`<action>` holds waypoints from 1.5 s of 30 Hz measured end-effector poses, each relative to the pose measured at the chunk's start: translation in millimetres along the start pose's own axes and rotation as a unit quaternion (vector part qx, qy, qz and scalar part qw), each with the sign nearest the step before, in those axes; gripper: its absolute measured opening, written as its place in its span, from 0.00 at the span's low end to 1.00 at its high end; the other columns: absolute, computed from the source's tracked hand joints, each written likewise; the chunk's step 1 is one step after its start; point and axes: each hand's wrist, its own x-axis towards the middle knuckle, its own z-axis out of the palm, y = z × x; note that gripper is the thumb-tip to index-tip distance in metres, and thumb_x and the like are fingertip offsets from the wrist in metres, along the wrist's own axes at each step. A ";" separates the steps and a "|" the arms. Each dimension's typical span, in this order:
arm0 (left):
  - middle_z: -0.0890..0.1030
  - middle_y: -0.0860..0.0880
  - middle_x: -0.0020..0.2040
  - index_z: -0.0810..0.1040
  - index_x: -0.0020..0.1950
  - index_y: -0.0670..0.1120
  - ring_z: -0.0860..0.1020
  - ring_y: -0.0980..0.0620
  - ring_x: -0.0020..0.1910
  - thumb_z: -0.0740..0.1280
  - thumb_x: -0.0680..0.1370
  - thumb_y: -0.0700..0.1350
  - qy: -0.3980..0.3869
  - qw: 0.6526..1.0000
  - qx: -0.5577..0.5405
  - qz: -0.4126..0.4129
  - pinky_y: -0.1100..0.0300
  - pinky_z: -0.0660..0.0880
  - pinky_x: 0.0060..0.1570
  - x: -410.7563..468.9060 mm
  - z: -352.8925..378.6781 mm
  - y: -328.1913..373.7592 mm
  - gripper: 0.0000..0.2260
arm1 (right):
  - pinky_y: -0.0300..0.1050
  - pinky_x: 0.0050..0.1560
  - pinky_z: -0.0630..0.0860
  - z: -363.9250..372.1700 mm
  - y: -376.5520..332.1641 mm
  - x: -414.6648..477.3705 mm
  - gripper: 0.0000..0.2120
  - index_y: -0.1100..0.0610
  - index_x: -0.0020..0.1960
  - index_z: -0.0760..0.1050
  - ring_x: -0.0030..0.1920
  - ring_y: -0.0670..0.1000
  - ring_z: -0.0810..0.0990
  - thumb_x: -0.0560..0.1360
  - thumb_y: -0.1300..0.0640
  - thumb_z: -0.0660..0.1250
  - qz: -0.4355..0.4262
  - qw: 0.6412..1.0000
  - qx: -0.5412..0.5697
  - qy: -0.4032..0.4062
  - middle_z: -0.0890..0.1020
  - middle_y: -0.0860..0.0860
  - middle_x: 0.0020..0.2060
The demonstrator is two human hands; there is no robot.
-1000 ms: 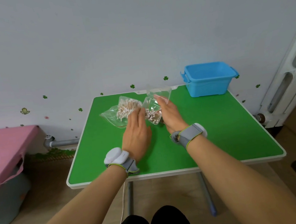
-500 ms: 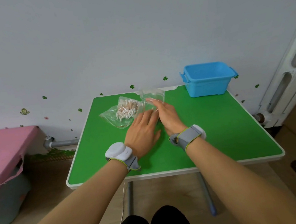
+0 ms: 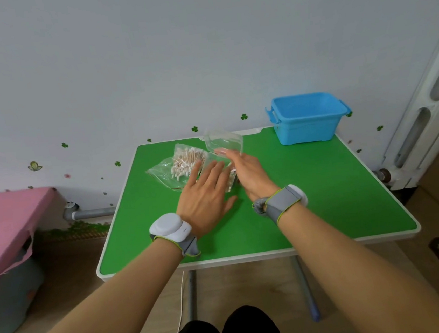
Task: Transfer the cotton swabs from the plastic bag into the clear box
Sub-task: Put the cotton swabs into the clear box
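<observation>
Mid-transfer, I judge: left hand [image 3: 205,195], fingers [image 3: 212,172] straight and apart, covers the clear box [image 3: 231,182], right hand [image 3: 249,174] fingers at its lid [image 3: 224,142] unclear; next, pinch more cotton swabs [image 3: 185,161].

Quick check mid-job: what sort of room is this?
Probably a child's room or playroom at home: a small green desk against the wall, clover stickers and a butterfly sticker on that wall, and a pink-covered surface at the left.
</observation>
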 end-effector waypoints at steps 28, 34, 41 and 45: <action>0.81 0.43 0.47 0.79 0.53 0.40 0.78 0.42 0.53 0.60 0.76 0.49 -0.081 0.994 0.062 -0.034 0.50 0.69 0.65 12.2 -5.4 7.0 0.16 | 0.23 0.49 0.71 14.9 -5.4 -6.6 0.13 0.54 0.56 0.82 0.55 0.41 0.79 0.79 0.55 0.61 -0.050 0.997 -0.049 -0.032 0.83 0.47 0.55; 0.78 0.43 0.52 0.76 0.58 0.42 0.74 0.43 0.53 0.56 0.77 0.50 -0.090 0.994 0.047 -0.030 0.51 0.65 0.62 16.2 -5.1 2.3 0.18 | 0.25 0.50 0.72 13.8 -7.6 -7.4 0.12 0.53 0.56 0.82 0.54 0.40 0.79 0.78 0.54 0.62 -0.034 0.997 -0.056 -0.045 0.83 0.45 0.53; 0.78 0.48 0.57 0.75 0.60 0.45 0.72 0.46 0.57 0.59 0.76 0.54 -0.129 0.992 0.013 0.005 0.54 0.65 0.62 23.7 -7.0 -6.7 0.18 | 0.30 0.52 0.74 11.9 -11.0 -10.4 0.14 0.55 0.59 0.81 0.50 0.40 0.79 0.79 0.54 0.60 -0.031 0.995 -0.076 -0.061 0.82 0.48 0.52; 0.75 0.46 0.61 0.72 0.65 0.45 0.70 0.45 0.62 0.61 0.76 0.54 -0.132 0.991 -0.012 -0.011 0.54 0.62 0.64 22.5 -5.1 -6.5 0.21 | 0.36 0.57 0.74 13.5 -13.0 -12.4 0.14 0.57 0.59 0.81 0.53 0.44 0.79 0.80 0.56 0.60 -0.038 0.994 -0.079 -0.065 0.83 0.51 0.54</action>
